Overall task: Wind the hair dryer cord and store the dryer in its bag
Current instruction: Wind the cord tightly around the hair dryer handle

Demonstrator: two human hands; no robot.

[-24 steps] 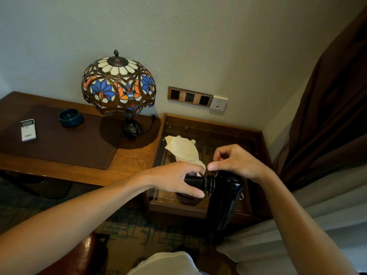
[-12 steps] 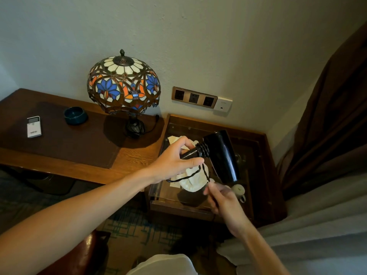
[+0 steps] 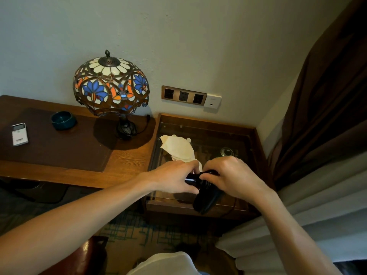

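A black hair dryer hangs over the front of the glass-topped side table, barrel pointing down toward me. My left hand grips its handle from the left. My right hand is closed over the handle's top, pinching the black cord, which is wound around the handle and mostly hidden under my fingers. A loop of cord trails off below my right wrist. The cream cloth bag lies crumpled on the glass just behind my hands.
A stained-glass lamp stands on the wooden desk to the left, with a dark bowl and a white remote. Wall sockets sit above the side table. Brown and pale curtains hang at right.
The dryer has swung from barrel-up to barrel-down. My right hand rose from below the dryer to the top of the handle, carrying the cord around it.
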